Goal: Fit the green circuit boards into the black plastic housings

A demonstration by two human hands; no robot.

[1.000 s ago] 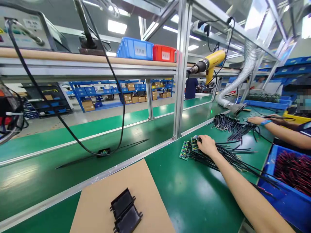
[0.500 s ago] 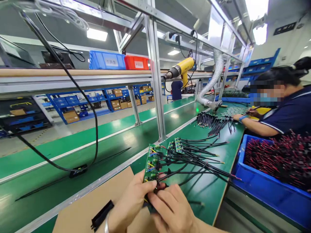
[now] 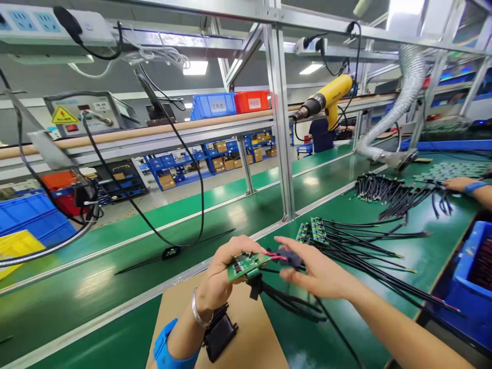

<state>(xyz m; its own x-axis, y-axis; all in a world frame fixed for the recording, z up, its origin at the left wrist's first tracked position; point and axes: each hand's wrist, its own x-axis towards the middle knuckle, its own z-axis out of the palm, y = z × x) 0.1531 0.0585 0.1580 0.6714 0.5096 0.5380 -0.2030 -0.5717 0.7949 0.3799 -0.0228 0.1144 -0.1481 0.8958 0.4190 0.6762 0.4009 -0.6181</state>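
My left hand [image 3: 226, 261] is closed around the edge of a green circuit board [image 3: 246, 266], held tilted above the brown cardboard. Short red wires [image 3: 273, 255] run from the board to a dark connector-like piece [image 3: 289, 258]. Thick black cables [image 3: 292, 302] hang below the board toward the right. My right hand [image 3: 313, 269] is beside the dark piece, its thumb and fingers spread apart around it; contact is hard to make out. On the cardboard sheet [image 3: 259, 333], under my left wrist, lies a black plastic housing [image 3: 221, 335].
More wired circuit boards [image 3: 319, 230] lie on the green bench to the right, before a pile of black cables [image 3: 378, 189]. A yellow heat gun [image 3: 326, 100] hangs by the metal post [image 3: 282, 128]. A co-worker's hand [image 3: 459, 184] and a blue bin [image 3: 474, 277] are far right.
The view has swung left. The board has turned from upright to nearly flat, its cables now hanging below. My right hand has come off the board's lower end, with its fingers spread.
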